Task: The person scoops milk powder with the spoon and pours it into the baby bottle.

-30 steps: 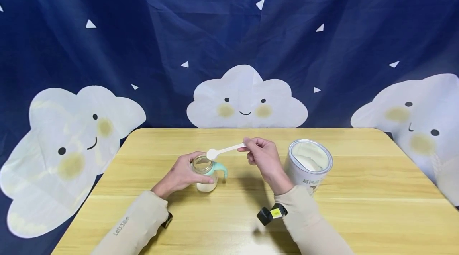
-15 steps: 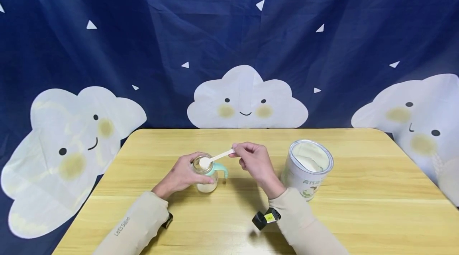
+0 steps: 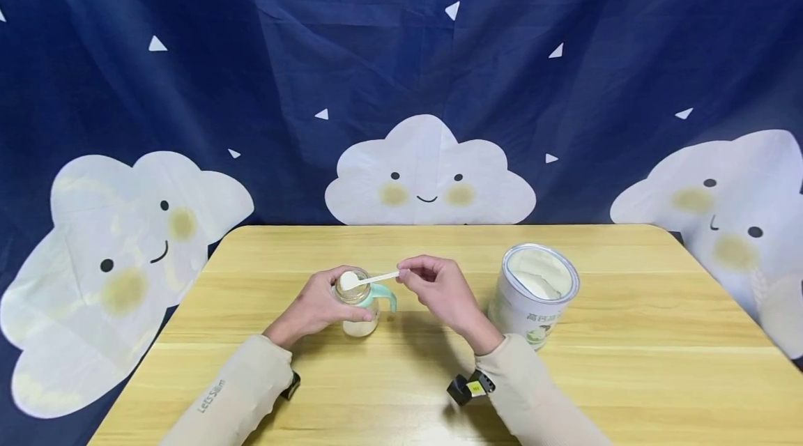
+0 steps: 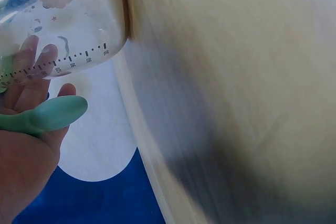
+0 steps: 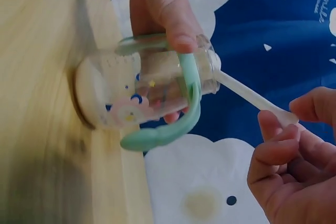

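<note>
In the head view my left hand (image 3: 316, 305) grips a clear baby bottle (image 3: 360, 327) around its upper part. The bottle is uncapped and stands on the table, with a mint-green handle (image 3: 387, 294) pointing right. Something whitish lies in its bottom, also visible in the right wrist view of the bottle (image 5: 118, 85). My right hand (image 3: 442, 295) pinches the end of a white measuring scoop (image 3: 378, 279) between thumb and fingers. The scoop's white-looking bowl is at the bottle's mouth, and its handle slants across the rim in the right wrist view.
A large open can (image 3: 521, 313) of pale powder stands on the wooden table (image 3: 627, 306), just right of my right forearm. Behind the table hangs a dark blue cloth (image 3: 401, 49) with smiling clouds. A black wrist camera (image 3: 470, 387) hangs beneath my right sleeve.
My right hand has moved left and slightly nearer, bringing the scoop's bowl from above the bottle's right rim to its mouth. My left hand and the bottle stay in place.
</note>
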### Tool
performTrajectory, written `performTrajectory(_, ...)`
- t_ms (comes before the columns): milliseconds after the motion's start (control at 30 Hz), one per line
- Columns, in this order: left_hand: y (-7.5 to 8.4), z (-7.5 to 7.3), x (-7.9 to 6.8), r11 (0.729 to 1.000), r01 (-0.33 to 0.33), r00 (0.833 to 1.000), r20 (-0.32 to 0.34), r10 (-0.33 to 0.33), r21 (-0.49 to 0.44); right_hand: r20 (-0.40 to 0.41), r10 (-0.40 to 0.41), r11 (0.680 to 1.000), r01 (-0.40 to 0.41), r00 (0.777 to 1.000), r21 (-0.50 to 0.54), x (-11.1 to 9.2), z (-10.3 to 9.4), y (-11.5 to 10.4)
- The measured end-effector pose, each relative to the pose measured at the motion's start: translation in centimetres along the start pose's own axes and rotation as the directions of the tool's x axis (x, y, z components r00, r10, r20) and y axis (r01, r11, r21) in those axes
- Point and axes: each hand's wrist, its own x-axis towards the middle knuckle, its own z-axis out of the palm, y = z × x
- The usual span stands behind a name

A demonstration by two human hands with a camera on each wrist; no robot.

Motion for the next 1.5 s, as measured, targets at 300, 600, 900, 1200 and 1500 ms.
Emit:
performTrajectory(300, 0.0, -0.1, -0.2, 1.000, 0.002, 1.000, -0.004, -0.002, 0.021, -0.026, -0.105, 0.985, 0.100, 0.994, -0.141, -0.4, -0.2, -0.3)
performTrajectory(600, 0.2, 0.0, -0.1, 0.999, -0.004, 1.000, 0.005, 0.004, 0.032, -0.006, -0.062, 0.987, 0.061, 0.998, -0.151, -0.7, -0.6, -0.3)
performTrajectory(900, 0.1, -0.3, 0.0, 0.996, -0.001, 1.000, 0.015, 0.000, 0.090, 0.020, -0.025, 0.996, 0.027, 0.999, -0.083, -0.4, -0.8, -0.2)
performTrajectory(1200, 0.9, -0.8, -0.1, 0.991, -0.041, 0.999, 0.015, 0.040, 0.124, -0.019, -0.009, 0.999, 0.009, 1.000, -0.031, -0.4, -1.3, -0.8)
performTrajectory(1500, 2.4, -1.3, 0.3, 0.992, -0.091, 0.995, 0.041, 0.088, 0.088, -0.057, 0.022, 1.000, -0.023, 0.998, -0.019, -0.4, -2.4, -1.2)
